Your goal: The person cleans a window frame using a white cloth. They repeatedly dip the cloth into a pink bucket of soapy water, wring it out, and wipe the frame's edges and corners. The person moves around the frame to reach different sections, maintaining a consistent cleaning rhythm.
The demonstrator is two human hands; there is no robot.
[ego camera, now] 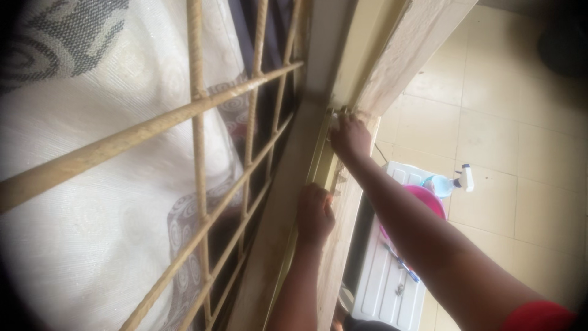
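At the far left hung a pale patterned curtain (92,184), white with grey swirls, behind a grid of tan metal window bars (199,122). Right of the bars ran the window frame (288,202), a long pale strip slanting from the bottom centre up toward the top, with a yellowish metal track (320,162) along its edge.

Your left hand (315,214) was curled against that track low on the frame, fingers folded over its edge; whether it gripped anything else, you could not tell from this angle. Higher up the same track, your right hand (350,136) pressed at a corner where the track met the wall edge, fingers bunched around something small that was too blurred to make out. Your right forearm stretched down toward the bottom right, ending in a red sleeve (539,315).

Below your arm stood a white appliance (386,288) with a pink basin (425,199) on it, and a spray bottle (450,182) just beside the basin. Further right lay the cream tiled floor (527,141).
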